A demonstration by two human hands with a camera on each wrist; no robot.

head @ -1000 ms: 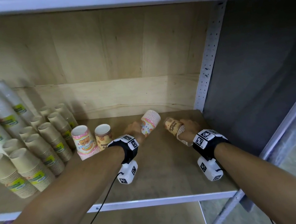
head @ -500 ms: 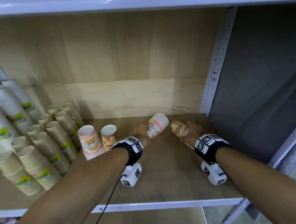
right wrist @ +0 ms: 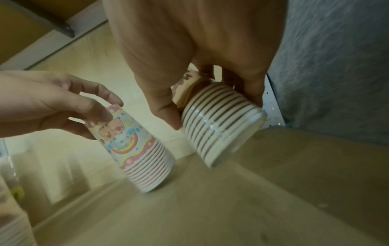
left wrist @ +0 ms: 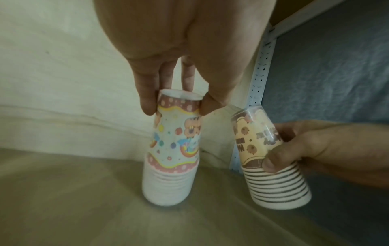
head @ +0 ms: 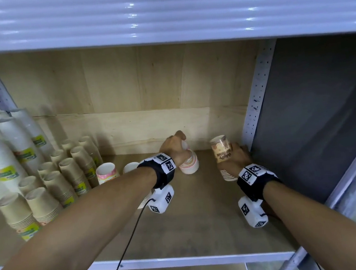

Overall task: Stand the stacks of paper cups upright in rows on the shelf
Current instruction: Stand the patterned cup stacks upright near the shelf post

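My left hand pinches the narrow top end of a pink rainbow-print cup stack, which stands rims down near the back of the wooden shelf board. The left wrist view shows my left hand pinching that stack from both sides. To its right, my right hand is wrapped round a brown-and-orange cup stack, rims down, slightly tilted, low over the board by the right post. In the right wrist view my right hand grips this striped stack beside the pink one.
Brown kraft cup stacks and taller white stacks fill the shelf's left end. Another pink stack and a cup stand just left of my left forearm. A perforated metal post bounds the right side; an upper shelf hangs overhead.
Both stacks lay sideways in my hands; now they are turned rims down and nearly upright. Both hands have moved deeper toward the shelf's back wall.
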